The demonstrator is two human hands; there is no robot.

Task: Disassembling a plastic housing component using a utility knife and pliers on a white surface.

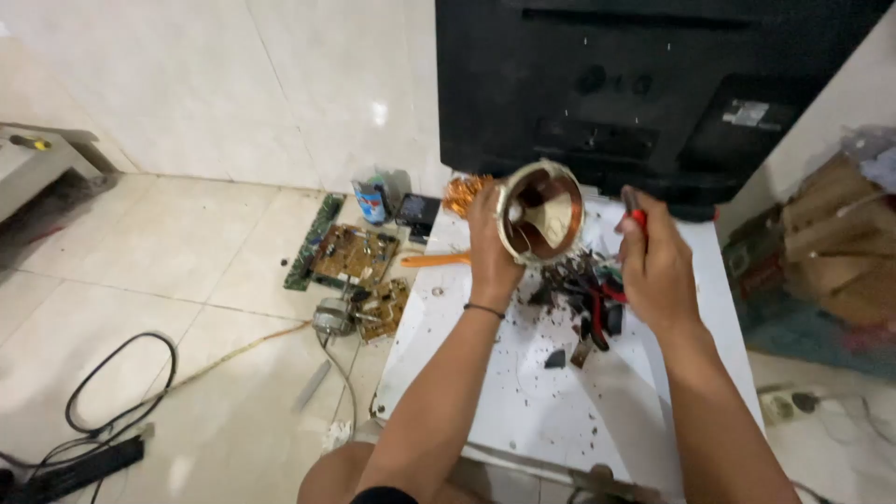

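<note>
Copper-coloured wire windings glint inside the round metal motor stator that the left hand grips by its rim, lifted above the far edge of the white counter. The right hand is clenched around a red-handled tool, its tip hidden. The step in hand looks like stripping the windings out of the core; the next move would call for a steady hold and a careful pry. Dark, crumbly debris and small tools litter the counter's far side. A loose bunch of copper wire lies at its far left corner. On the tiled floor sit bare green circuit boards.
</note>
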